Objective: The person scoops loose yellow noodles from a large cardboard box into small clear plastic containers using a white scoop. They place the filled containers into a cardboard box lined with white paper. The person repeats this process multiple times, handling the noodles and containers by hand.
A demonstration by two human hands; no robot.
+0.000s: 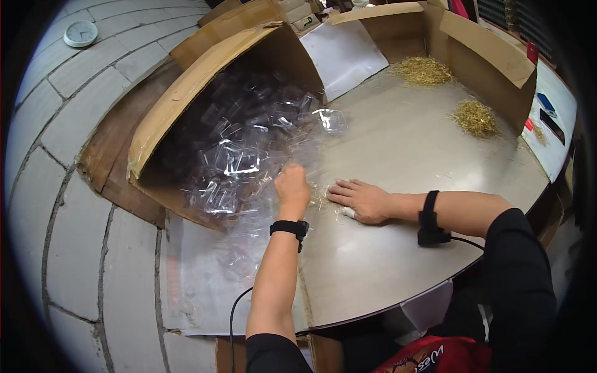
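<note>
My left hand (292, 185) is closed in a fist at the edge of a heap of clear plastic boxes (239, 160); what it grips, if anything, is hidden. Just right of it, my right hand (359, 200) lies flat on the grey tabletop (398, 248), fingers stretched toward the left. One of its digits has a white wrap (349, 212). A few thin gold-coloured pieces (321, 198), like pins or small wires, are scattered between the two hands. A single clear box (333, 120) lies on the tabletop beyond my left hand.
A large cardboard carton (177, 90) lies on its side at left, its boxes spilling out. Two piles of gold-coloured pieces, a farther one (423, 71) and a nearer one (476, 118), sit beside a cardboard barrier (485, 62). Cables run from both wrist straps.
</note>
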